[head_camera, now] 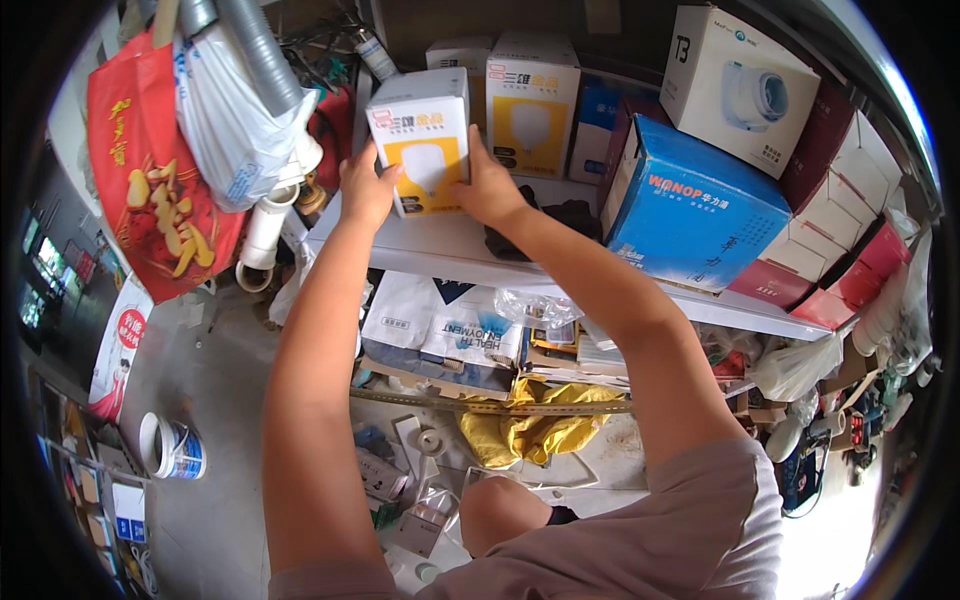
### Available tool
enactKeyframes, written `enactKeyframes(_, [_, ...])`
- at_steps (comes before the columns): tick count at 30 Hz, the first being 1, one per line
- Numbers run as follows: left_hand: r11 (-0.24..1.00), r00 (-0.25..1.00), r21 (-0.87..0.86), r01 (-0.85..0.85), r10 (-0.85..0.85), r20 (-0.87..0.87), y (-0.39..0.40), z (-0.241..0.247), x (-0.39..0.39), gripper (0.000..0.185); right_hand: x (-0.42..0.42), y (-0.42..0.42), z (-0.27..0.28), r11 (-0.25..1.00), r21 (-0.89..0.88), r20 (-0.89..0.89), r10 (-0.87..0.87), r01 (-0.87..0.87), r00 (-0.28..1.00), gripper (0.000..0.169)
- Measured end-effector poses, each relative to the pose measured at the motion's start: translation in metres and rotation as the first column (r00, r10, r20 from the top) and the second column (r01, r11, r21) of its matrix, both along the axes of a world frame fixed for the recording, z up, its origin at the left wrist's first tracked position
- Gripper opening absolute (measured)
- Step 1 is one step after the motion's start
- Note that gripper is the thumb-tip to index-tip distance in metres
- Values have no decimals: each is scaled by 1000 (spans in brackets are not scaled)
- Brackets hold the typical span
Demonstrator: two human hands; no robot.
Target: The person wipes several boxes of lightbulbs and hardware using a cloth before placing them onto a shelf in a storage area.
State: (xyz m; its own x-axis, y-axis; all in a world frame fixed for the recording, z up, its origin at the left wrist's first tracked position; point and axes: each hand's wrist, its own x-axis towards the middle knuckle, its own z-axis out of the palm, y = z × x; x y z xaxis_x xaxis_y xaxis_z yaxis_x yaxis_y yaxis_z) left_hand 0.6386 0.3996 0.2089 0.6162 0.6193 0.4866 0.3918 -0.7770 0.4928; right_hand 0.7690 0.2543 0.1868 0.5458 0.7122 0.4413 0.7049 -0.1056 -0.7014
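Between my two hands is a white and yellow light bulb box (420, 142), upright at the left part of a grey shelf (442, 255). My left hand (367, 184) grips its left side, thumb across the front edge. On the opposite side, my right hand (491, 184) presses against the box. Whether its base touches the shelf, I cannot tell. Just behind to the right stands a matching bulb box (532, 105), with another similar box (459, 56) partly hidden at the back. A dark cloth-like item (559, 221) lies under my right forearm.
Right on the shelf, a blue carton (701, 202) stands beneath a white box (739, 90) picturing a pipe fitting. At left hang a red bag (154, 165) and a white plastic bag (232, 127) near white pipe (266, 232). Below are cartons (442, 322), yellow sacking (532, 424) and a bucket (172, 448).
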Motion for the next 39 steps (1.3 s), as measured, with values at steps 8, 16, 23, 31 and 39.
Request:
enactKeyframes(8, [806, 849, -342, 483, -336, 408, 34, -80, 10, 57, -34, 18, -1, 993, 105, 917, -120, 59, 382, 65])
enactKeyframes(16, [915, 899, -269, 300, -177, 401, 17, -95, 5, 36, 1, 44, 7, 903, -262, 955, 192, 339, 227, 39])
enactKeyframes(23, [945, 897, -60, 322, -285, 337, 12, -95, 9, 33, -9, 83, -4, 860, -180, 983, 171, 477, 63, 42])
enactKeyframes(31, [915, 890, -88, 394, -356, 284, 14, -92, 5, 36, -2, 121, 8, 697, -208, 978, 163, 686, 131, 58])
enactKeyframes(39, [911, 886, -13, 412, -398, 236, 6, -86, -1, 39, 32, 126, 2, 741, -265, 959, 135, 617, 250, 51])
